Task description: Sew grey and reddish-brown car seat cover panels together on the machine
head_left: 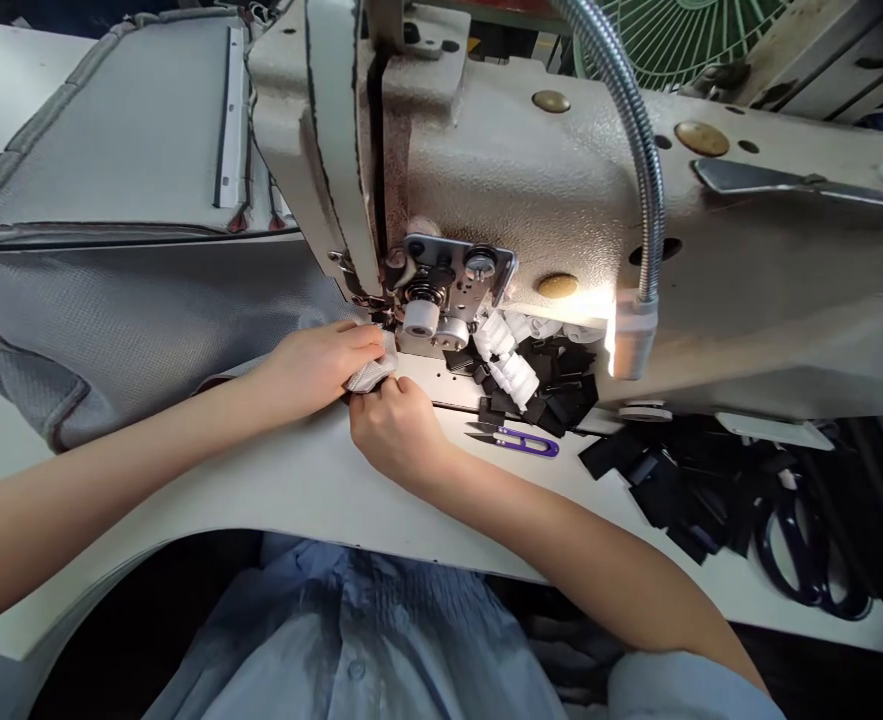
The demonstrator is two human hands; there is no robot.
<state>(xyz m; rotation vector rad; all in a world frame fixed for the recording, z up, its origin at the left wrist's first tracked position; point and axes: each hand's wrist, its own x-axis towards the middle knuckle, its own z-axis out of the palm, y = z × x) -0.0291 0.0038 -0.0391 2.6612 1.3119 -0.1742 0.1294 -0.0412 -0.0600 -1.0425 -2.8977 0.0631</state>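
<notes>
My left hand (321, 362) and my right hand (394, 428) meet just in front of the needle area (392, 310) of a cream industrial sewing machine (561, 190). Both hands are closed on a small piece of grey-white webbing (371, 374), pinching it from either side. The webbing lies against the edge of a large grey mesh fabric bag panel (133, 310) that spreads to the left. The needle itself is hidden behind the presser parts.
Purple thread snips (520, 440) lie right of my right hand. Black and white fabric pieces (538, 375) are piled under the machine arm, more black straps (673, 485) and dark scissors (801, 560) lie further right. A gooseneck lamp (631, 330) shines down. A green fan (681, 35) stands behind.
</notes>
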